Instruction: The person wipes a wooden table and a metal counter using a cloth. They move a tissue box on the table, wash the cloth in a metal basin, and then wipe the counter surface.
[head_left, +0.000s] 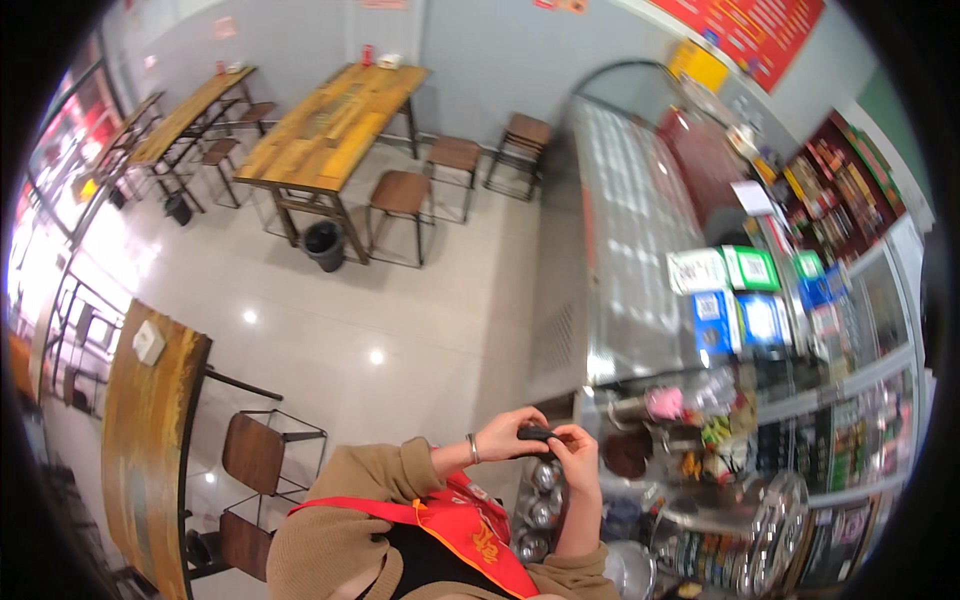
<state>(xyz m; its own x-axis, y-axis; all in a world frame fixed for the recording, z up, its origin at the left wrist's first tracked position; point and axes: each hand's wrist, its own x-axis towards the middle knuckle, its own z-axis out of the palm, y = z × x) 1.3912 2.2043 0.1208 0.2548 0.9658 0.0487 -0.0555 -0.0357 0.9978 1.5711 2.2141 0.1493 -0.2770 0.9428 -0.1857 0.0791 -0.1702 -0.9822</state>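
Note:
Both hands are raised together in front of the red apron (465, 525), between thumbs and fingertips a small black object (535, 433) that is too blurred to name. My left hand (513, 435), with a silver bangle at the wrist, grips its left end. At its right end, my right hand (577, 454) pinches it. Several shiny metal containers (543, 513) stand just below the hands. A brown round container (628, 454) lies right of my right hand, and a pink item (664, 403) is a little above it.
A stainless steel counter (637, 247) rises ahead on the right, with payment code cards (724, 300) on it. At far right is a glass-door cabinet (874, 397). Wooden tables (334, 127), stools (401, 193) and a black bin (324, 244) stand on the left. Another table (150, 450) is nearer.

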